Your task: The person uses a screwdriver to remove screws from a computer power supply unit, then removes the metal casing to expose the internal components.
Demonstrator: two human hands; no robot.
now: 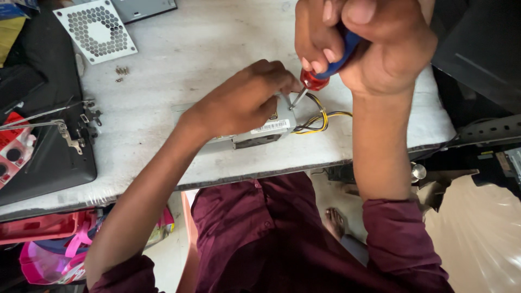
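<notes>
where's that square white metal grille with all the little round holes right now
In the head view, the square white perforated metal grille lies flat at the upper left of the grey tabletop, just above some small loose screws.
</notes>
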